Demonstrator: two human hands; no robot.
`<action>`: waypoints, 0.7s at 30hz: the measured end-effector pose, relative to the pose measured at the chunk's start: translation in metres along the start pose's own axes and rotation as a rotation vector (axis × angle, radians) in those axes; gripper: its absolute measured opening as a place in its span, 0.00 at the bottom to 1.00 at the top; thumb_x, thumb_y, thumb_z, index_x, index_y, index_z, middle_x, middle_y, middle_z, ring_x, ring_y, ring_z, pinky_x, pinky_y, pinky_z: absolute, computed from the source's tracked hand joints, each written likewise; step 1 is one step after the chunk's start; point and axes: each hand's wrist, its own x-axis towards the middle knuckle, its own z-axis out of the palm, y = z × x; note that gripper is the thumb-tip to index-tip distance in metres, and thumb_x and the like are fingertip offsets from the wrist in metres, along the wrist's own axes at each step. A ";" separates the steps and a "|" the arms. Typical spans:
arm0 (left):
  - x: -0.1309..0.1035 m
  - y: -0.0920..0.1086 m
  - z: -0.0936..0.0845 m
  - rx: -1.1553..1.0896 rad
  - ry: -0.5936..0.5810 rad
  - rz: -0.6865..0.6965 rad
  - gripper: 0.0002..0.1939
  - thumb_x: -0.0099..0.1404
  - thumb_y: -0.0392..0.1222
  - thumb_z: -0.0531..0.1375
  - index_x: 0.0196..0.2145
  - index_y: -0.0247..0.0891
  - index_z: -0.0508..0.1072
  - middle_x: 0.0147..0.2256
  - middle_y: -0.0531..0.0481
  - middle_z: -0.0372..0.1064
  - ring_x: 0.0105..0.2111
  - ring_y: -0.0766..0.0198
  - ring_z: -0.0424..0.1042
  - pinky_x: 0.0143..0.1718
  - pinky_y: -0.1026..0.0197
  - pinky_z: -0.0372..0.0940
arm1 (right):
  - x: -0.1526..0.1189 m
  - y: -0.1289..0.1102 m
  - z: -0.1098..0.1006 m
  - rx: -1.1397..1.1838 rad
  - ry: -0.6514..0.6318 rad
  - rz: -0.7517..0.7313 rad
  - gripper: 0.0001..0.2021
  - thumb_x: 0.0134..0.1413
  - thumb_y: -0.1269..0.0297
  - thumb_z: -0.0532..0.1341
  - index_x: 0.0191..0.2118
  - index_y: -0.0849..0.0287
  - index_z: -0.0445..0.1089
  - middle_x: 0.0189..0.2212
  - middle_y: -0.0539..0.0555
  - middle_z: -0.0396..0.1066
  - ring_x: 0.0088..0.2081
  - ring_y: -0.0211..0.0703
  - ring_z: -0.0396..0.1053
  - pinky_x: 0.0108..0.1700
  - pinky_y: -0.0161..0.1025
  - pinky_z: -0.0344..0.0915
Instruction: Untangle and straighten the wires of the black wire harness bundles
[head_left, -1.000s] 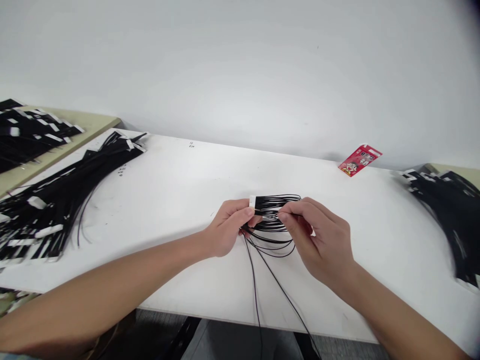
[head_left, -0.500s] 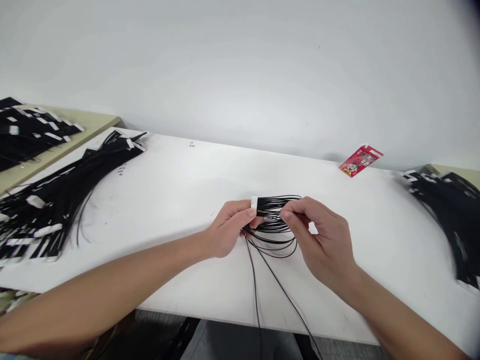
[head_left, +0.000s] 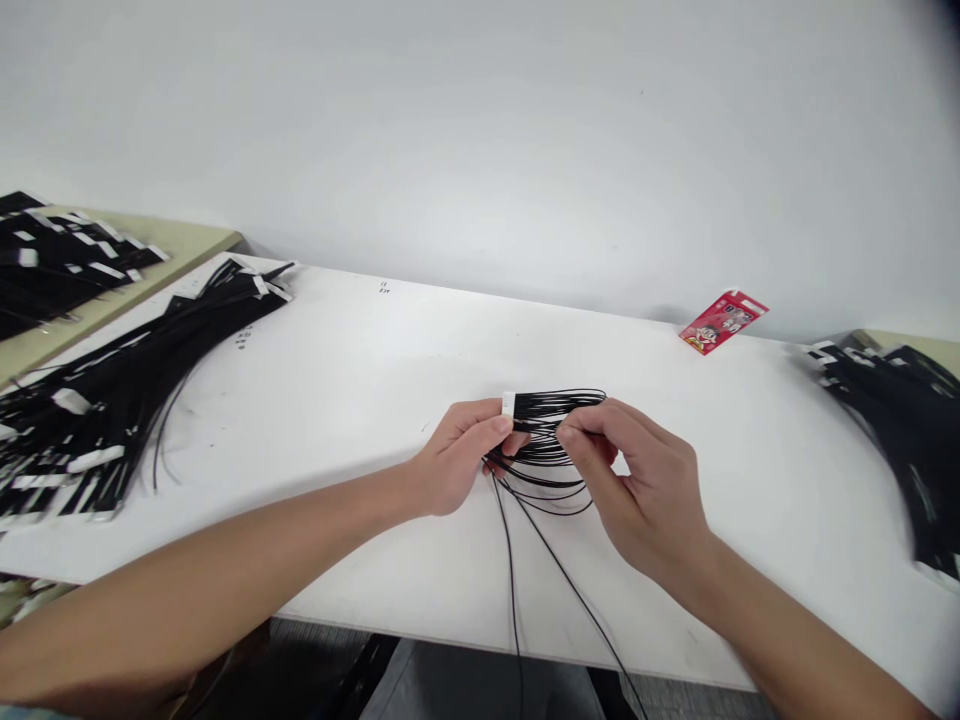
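Observation:
My left hand [head_left: 466,455] grips a white connector [head_left: 508,405] at the left end of a bundle of thin black wires [head_left: 551,458]. The thumb lies over the connector, and the fingers curl beneath it. Out to the right, the wires bend round in loops. My right hand [head_left: 637,470] pinches a black wire between thumb and index finger, in front of the loops; the wire's tip is too small to make out. Two loose wires [head_left: 555,560] trail from the left hand down past the table's front edge.
A large pile of black wire harnesses with white connectors [head_left: 165,350] lies at the left. More harnesses [head_left: 60,255] rest on a beige surface behind it. Another dark bundle [head_left: 900,430] is at the far right. A red packet [head_left: 724,322] leans by the wall on the white table [head_left: 375,380].
My right hand has shifted slightly to the left with the pinched wire. My left hand holds the connector in the same place.

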 end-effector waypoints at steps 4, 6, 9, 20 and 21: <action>0.000 0.000 0.000 0.001 -0.004 0.001 0.19 0.66 0.53 0.52 0.24 0.36 0.64 0.25 0.52 0.57 0.25 0.69 0.58 0.24 0.67 0.60 | 0.000 -0.001 -0.001 -0.003 -0.020 0.006 0.05 0.59 0.74 0.57 0.33 0.59 0.66 0.26 0.47 0.63 0.27 0.31 0.57 0.29 0.31 0.56; 0.000 -0.001 0.000 -0.001 -0.005 -0.012 0.19 0.65 0.53 0.52 0.24 0.36 0.64 0.25 0.52 0.57 0.25 0.69 0.59 0.24 0.67 0.60 | 0.000 -0.001 -0.002 0.009 -0.028 0.029 0.05 0.60 0.73 0.57 0.33 0.59 0.66 0.26 0.47 0.63 0.27 0.32 0.57 0.29 0.31 0.56; 0.000 -0.001 -0.001 -0.005 -0.007 -0.014 0.19 0.66 0.53 0.53 0.24 0.36 0.64 0.26 0.52 0.58 0.25 0.69 0.59 0.24 0.67 0.60 | 0.001 -0.002 -0.003 0.026 -0.037 0.063 0.05 0.60 0.72 0.57 0.33 0.58 0.66 0.26 0.47 0.64 0.27 0.32 0.58 0.29 0.32 0.56; 0.001 0.000 -0.001 0.015 -0.042 0.028 0.20 0.66 0.54 0.52 0.24 0.36 0.64 0.24 0.53 0.56 0.24 0.70 0.57 0.24 0.67 0.58 | 0.001 -0.003 -0.003 0.052 -0.066 0.150 0.06 0.61 0.70 0.56 0.32 0.57 0.66 0.26 0.46 0.64 0.27 0.32 0.58 0.29 0.31 0.56; 0.001 0.000 -0.001 0.018 -0.050 0.033 0.20 0.66 0.54 0.52 0.24 0.36 0.64 0.24 0.53 0.56 0.24 0.70 0.56 0.23 0.67 0.58 | 0.001 -0.002 -0.002 0.057 -0.065 0.156 0.06 0.61 0.70 0.56 0.31 0.57 0.66 0.26 0.46 0.64 0.27 0.32 0.58 0.29 0.31 0.56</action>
